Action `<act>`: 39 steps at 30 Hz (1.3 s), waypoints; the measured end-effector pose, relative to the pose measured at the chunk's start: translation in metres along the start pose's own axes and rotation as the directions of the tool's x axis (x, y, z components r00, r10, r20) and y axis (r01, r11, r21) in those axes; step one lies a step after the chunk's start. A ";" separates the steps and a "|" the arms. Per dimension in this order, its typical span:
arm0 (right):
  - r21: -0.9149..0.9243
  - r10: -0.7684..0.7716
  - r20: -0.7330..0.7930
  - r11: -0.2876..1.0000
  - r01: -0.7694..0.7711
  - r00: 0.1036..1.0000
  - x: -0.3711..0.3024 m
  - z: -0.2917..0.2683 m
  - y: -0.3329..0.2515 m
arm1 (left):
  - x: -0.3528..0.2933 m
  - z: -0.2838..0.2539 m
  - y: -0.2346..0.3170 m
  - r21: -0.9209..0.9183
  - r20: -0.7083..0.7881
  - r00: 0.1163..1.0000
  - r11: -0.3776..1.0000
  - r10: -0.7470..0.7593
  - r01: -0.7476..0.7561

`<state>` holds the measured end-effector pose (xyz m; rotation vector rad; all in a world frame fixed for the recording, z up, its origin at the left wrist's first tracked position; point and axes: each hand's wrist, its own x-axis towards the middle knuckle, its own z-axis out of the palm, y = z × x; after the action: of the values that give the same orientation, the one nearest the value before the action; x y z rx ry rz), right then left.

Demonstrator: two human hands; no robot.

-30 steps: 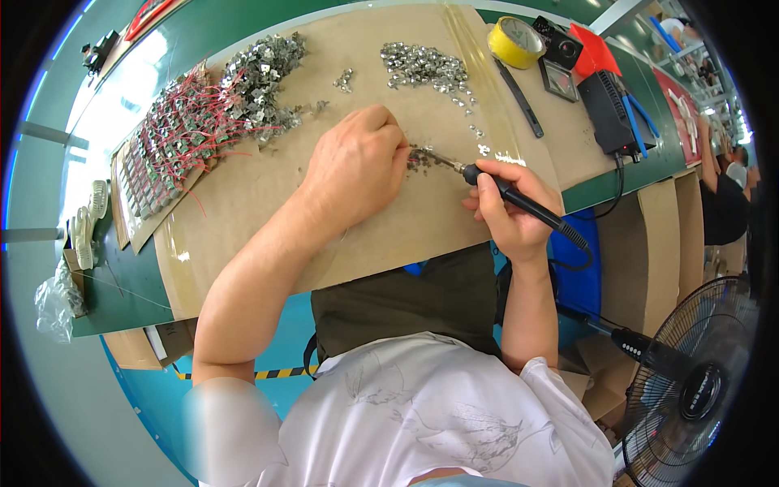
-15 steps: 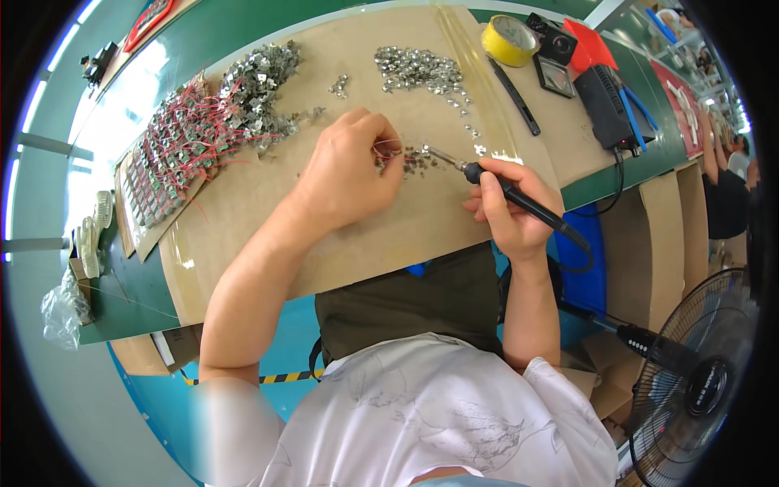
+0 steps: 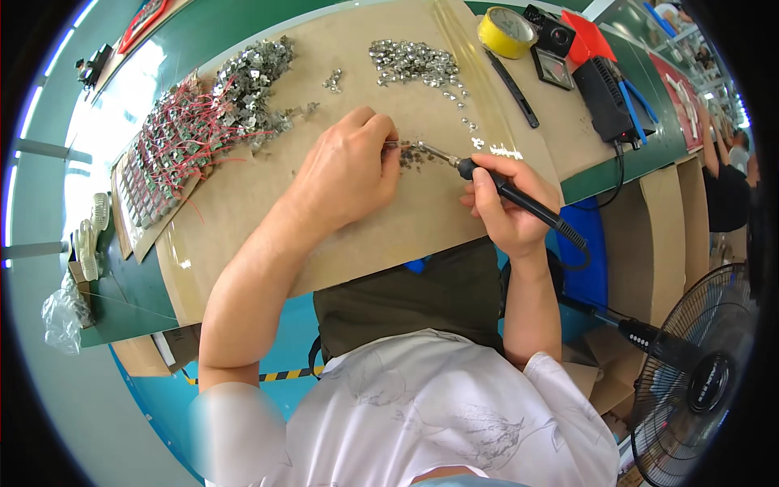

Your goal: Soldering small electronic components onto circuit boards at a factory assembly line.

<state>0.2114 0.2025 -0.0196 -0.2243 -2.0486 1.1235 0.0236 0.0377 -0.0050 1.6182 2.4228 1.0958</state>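
My right hand (image 3: pixel 519 207) is closed round the black grip of a soldering iron (image 3: pixel 519 195), held like a pen. The metal tip of the iron points left, close over a patch of small dark bits (image 3: pixel 415 156) on the brown board. My left hand (image 3: pixel 345 170) is just left of that tip, thumb and fingers pinched together. Something thin and small shows at its fingertips, mostly hidden by the fingers, and I cannot make out its kind. To the left lies a heap of small metal parts with red wires (image 3: pixel 174 122).
Grey metal pieces (image 3: pixel 256 73) adjoin the wired heap. Shiny small parts (image 3: pixel 414 63) are piled at the far middle. Yellow tape (image 3: pixel 507 32), a black pen-like tool (image 3: pixel 513 89) and a black box with blue-handled tool (image 3: pixel 604 97) stand right. A fan (image 3: pixel 698 381) is at lower right.
My left hand has turned slightly, and the opening between its thumb and fingers has narrowed. The iron's tip has shifted a little left. The whole view has moved slightly.
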 end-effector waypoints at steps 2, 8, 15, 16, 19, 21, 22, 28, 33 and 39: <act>0.003 0.014 -0.004 1.000 -0.014 1.000 0.000 0.000 0.001 | 0.000 -0.002 -0.001 -0.007 0.020 1.000 1.000 -0.006 0.006; -0.058 -0.030 0.037 0.998 0.032 0.999 0.000 -0.001 0.003 | 0.005 -0.010 0.013 -0.080 0.045 0.994 0.992 -0.099 0.102; -0.054 -0.015 0.029 0.998 0.016 0.999 0.001 0.001 0.000 | 0.002 0.002 0.008 0.034 0.013 0.997 0.997 -0.073 0.073; -0.061 -0.030 0.036 0.998 0.032 0.999 0.001 0.000 0.001 | 0.002 0.002 0.009 0.034 0.013 0.997 0.997 -0.074 0.073; -0.061 -0.027 0.018 0.998 0.028 0.999 0.002 0.001 0.000 | 0.003 0.002 0.012 0.037 0.050 0.997 0.997 -0.065 0.063; -0.058 -0.014 0.018 0.998 0.015 1.000 0.001 0.001 -0.001 | 0.004 0.003 0.012 0.085 0.065 0.996 0.995 -0.055 0.050; -0.057 -0.007 0.016 0.998 0.008 1.000 0.001 0.001 -0.001 | 0.004 0.003 0.012 0.086 0.065 0.996 0.995 -0.055 0.049; -0.061 -0.038 0.018 0.997 0.039 0.999 0.001 0.001 0.000 | 0.004 0.005 0.012 0.115 0.064 0.997 0.993 -0.046 0.038; -0.039 -0.023 0.016 0.999 0.023 1.000 0.001 0.002 0.002 | 0.003 0.003 0.008 0.022 0.032 0.994 0.995 -0.100 0.099; 0.089 0.066 -0.027 0.994 -0.064 0.997 -0.004 -0.001 0.003 | 0.005 -0.022 0.015 -0.089 0.200 0.965 0.978 -0.170 0.191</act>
<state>0.2141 0.2030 -0.0241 -0.2637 -1.9730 1.2403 0.0247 0.0328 0.0216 1.3699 2.2921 0.9748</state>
